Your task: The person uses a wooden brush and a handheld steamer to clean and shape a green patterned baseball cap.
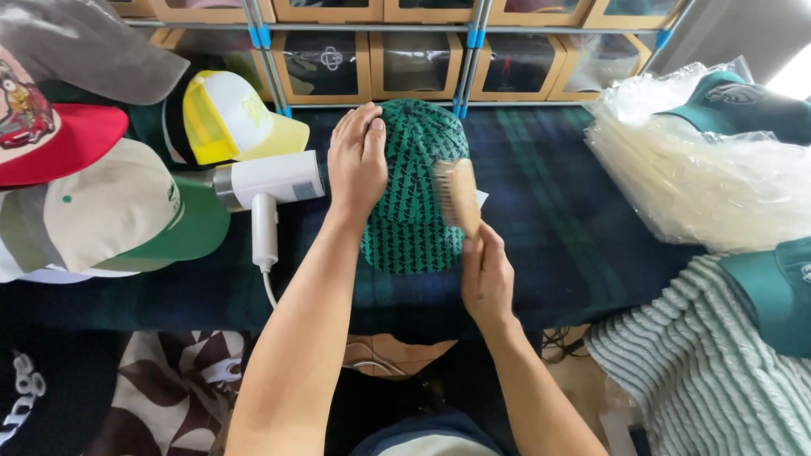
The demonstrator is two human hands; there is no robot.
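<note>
Green patterned cap (414, 211) is laid mid-tabletop (549, 219) on dark plaid cloth, pinned at its left side by the flattened, open left hand (356, 160). A wooden brush (458, 196) is gripped by the closed right hand (486, 274), bristles apparently touching the cap. Stacked caps (101, 211), plastic bags (701, 177) and a white handheld steamer (269, 190) crowd either side.

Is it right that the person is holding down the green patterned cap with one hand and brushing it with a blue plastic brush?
Not quite. The brush is wooden, pale tan, not blue plastic. The head view shows the right hand holding it against the green patterned cap, while the left hand does press down on the cap.
</note>
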